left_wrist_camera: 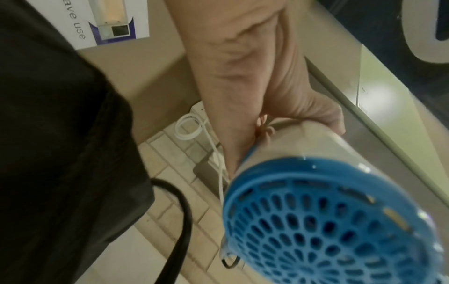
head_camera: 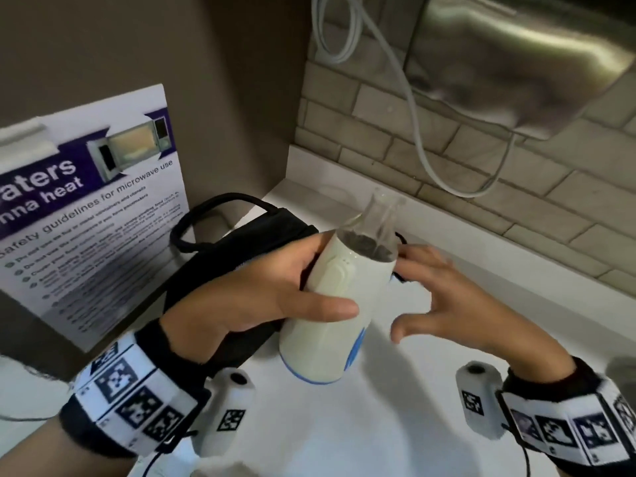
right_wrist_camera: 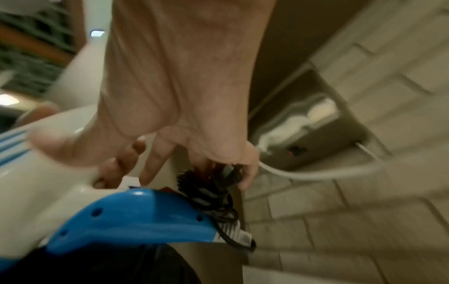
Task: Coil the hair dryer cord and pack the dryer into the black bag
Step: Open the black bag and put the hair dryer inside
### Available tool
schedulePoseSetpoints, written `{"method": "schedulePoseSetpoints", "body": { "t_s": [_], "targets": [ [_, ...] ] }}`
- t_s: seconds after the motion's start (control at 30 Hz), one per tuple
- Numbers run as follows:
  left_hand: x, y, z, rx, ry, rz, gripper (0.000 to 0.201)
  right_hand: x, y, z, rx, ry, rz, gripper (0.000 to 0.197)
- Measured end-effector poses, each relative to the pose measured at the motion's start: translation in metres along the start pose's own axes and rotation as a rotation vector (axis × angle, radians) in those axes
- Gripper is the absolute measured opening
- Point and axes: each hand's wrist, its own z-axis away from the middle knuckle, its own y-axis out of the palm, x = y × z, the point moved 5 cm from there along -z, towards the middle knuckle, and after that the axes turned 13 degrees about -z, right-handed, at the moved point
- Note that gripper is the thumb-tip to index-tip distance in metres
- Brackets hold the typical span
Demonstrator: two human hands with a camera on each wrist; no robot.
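Cord point(right_wrist_camera: 213, 190) looks bundled, my right hand point(head_camera: 444, 297) pinching it; left hand point(head_camera: 275, 290) grips dryer point(head_camera: 330, 304), bag point(head_camera: 220, 266) unpacked.

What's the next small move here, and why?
Probably bring the dryer, gripped by the left hand, toward the black bag lying beside it: the right hand already pinches the bundled cord, though the bag's opening isn't visible.

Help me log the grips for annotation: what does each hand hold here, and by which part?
The left hand grips the hair dryer around its barrel. The right hand holds the dryer's bundled black cord in its curled outer fingers.
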Motion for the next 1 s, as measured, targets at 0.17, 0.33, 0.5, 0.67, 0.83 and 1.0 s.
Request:
{"method": "schedulePoseSetpoints", "body": {
  "t_s": [0.17,0.33,0.5,0.67,0.83,1.0],
  "targets": [
    [-0.021,-0.001,0.009,0.014,0.019,-0.024,0.069,0.049,0.006,-0.023,-0.138,-0.090,0.497,0.043],
    [-0.030,-0.009,0.024,0.025,0.059,-0.071,0.066,0.078,0.010,-0.026,-0.103,-0.096,0.385,0.045],
    [-0.032,-0.044,0.040,-0.159,0.180,0.001,0.062,0.080,0.002,-0.044,-0.091,-0.195,0.717,0.046],
    [0.013,-0.099,0.049,-0.723,0.009,-0.411,0.033,0.076,-0.019,-0.063,-0.272,-0.059,0.873,0.050],
    [0.077,-0.113,0.051,-0.539,-0.295,-1.077,0.053,0.083,-0.009,-0.086,-0.358,-0.016,0.997,0.039],
    [0.068,-0.131,0.067,-0.935,-0.051,-0.589,0.030,0.094,0.018,-0.103,-0.420,-0.254,1.062,0.020]
  ]
}}
